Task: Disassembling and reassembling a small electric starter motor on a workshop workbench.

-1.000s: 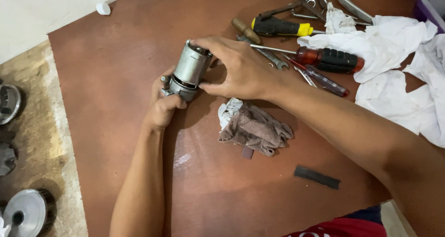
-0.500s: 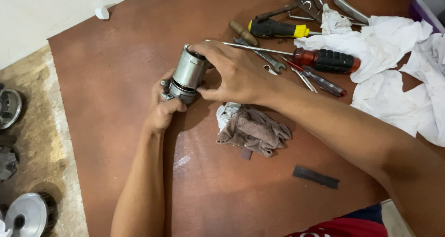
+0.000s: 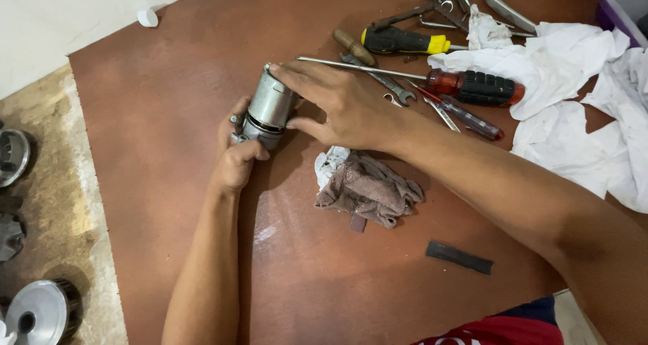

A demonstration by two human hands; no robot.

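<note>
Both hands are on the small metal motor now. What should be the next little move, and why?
Probably twist or pull the upper housing off. The left hand grips the base of the cylindrical metal motor, the right hand wraps its top, and a dark seam shows between the sections.

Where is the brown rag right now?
In the head view the brown rag lies on the reddish-brown mat, just below the right hand and right of the metal cylinder, with a small black strip lower right.
</note>
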